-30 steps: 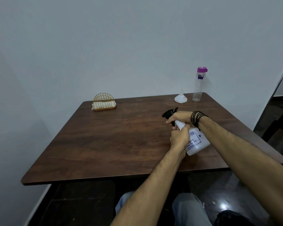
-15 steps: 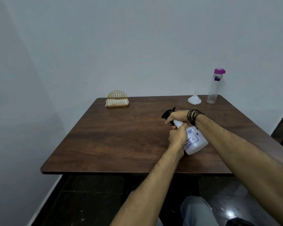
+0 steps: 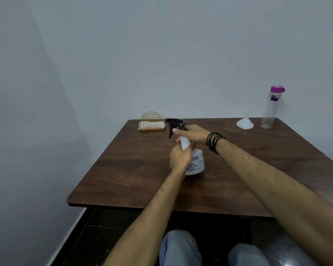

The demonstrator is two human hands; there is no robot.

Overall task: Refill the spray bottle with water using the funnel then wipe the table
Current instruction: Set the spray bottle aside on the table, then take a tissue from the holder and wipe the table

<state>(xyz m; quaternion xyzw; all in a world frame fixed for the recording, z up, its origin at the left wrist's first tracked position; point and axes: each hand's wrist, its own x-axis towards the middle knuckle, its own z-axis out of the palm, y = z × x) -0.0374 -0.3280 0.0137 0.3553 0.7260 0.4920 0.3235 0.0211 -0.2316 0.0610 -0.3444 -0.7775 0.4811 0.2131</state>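
Now both forearms reach forward, left hand (image 3: 180, 157) fingers clamped on the spray bottle (image 3: 195, 162), right hand (image 3: 192, 133) fingers gripping its black nozzle (image 3: 176, 123).

spray bottle (image 3: 195, 162) gripped by both hands, table (image 3: 123, 169)

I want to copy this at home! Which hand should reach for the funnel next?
Probably the right hand: the funnel sits at the far right, on its side, while the left hand steadies the spray bottle.
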